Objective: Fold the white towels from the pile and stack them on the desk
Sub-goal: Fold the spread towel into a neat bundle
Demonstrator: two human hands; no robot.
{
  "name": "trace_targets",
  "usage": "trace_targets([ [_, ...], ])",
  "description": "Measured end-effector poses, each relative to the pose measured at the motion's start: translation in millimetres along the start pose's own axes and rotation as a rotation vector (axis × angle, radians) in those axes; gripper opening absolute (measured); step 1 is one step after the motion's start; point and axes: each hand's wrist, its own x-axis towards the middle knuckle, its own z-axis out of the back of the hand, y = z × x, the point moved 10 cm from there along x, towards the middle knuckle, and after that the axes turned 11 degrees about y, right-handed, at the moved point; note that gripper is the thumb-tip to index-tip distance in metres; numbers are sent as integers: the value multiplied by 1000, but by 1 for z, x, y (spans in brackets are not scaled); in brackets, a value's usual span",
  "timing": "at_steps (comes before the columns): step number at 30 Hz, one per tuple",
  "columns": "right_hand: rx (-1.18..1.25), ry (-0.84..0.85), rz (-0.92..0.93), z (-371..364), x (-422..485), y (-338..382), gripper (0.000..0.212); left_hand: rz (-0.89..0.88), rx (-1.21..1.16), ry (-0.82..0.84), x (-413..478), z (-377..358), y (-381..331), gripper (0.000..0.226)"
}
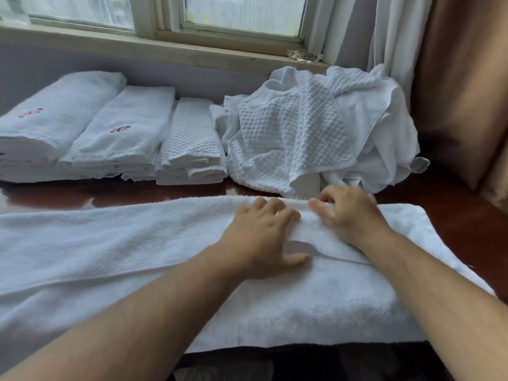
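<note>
Towel [110,243] being folded is laid out across the lower half of the frame, long axis running left to right along the near edge of the desk [453,237], so its short ends point at the left and right sides of the picture. It's plain white terry, with its near part hanging a bit over the desk's front edge. There's a folded-over layer on top whose edge runs roughly parallel to the long axis, from lower left up toward the middle.

Both hands are on it, right of center. Left hand [261,237] lies mostly flat with fingers spread, pressing down on the top layer, thumb sticking out toward the right. Right hand [349,213] is just beside it at the towel's far edge, fingers curled down over the fabric, gripping that edge as far as I can tell.

Behind that, the unfolded pile [316,133] sits upper right of center, a rumpled heap with a waffle-textured one draped over the front. To its left, three folded stacks [110,138] sit side by side in the upper left, their long axes running away toward the window [242,15]. Two of them have small red stitching on top. A brown curtain [461,92] hangs at the right edge.
</note>
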Motion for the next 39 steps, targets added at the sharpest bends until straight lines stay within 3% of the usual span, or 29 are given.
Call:
trace_targets([
  [4,43,-167,-422,22,-49,-81,41,33,61,-28,12,-3,-11,66],
  [9,152,-108,-729,16,-86,-142,67,-76,78,-76,27,-3,-41,60],
  [12,209,-130,-715,14,-79,-142,65,-98,13,-61,23,-13,-38,57],
  [16,387,-310,-635,34,-63,-152,53,-134,-18,-75,21,-14,-39,54],
  [20,439,-102,-562,25,-30,-166,40,-145,-12,-89,17,-9,-44,56],
  [25,593,-293,-532,52,-15,-186,28,-200,94,-95,15,-8,-55,51],
  [31,859,-10,-621,17,-10,-197,45,-43,58,-64,17,-15,-37,68],
  [33,775,-4,-650,23,-11,-198,50,-14,39,-59,18,-16,-33,71],
  [36,457,-22,-706,30,-21,-197,28,-4,37,-47,20,-18,-32,73],
  [39,374,-34,-610,22,-20,-188,42,-19,34,-33,21,-20,-34,72],
])
